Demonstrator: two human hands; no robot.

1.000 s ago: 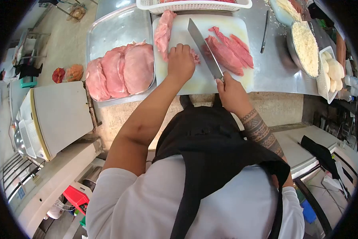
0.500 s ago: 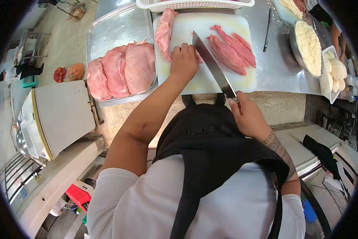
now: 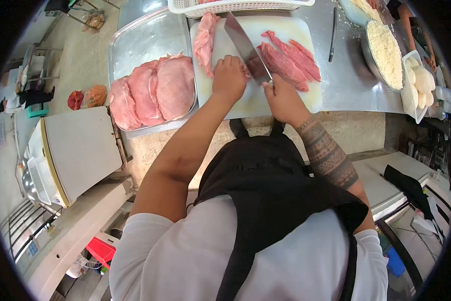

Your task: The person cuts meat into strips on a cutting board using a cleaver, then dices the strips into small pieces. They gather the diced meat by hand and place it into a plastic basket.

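My left hand (image 3: 229,79) is closed, fingers curled down on a small piece of raw meat (image 3: 247,71) that it mostly hides. My right hand (image 3: 284,99) grips the handle of a broad-bladed cleaver (image 3: 246,46). The blade slants up and left, close beside my left fingers. Both hands are over a white cutting board (image 3: 301,102). Several cut strips of red meat (image 3: 285,61) lie on the board right of the blade. A long pale pink piece of meat (image 3: 204,44) rests along the board's left edge.
Left of the board, a metal tray (image 3: 142,42) holds large meat slabs (image 3: 150,93). A white basket (image 3: 240,7) stands behind the board. Rightward lie a dark thin rod (image 3: 333,37), a bowl of white crumbly food (image 3: 385,55) and a basket (image 3: 411,103) of pale pieces. Another person's hand (image 3: 373,4) shows top right.
My right hand has moved up and left with the cleaver, from the board's front edge to over the board. The blade is now nearer my left hand, which has barely moved.
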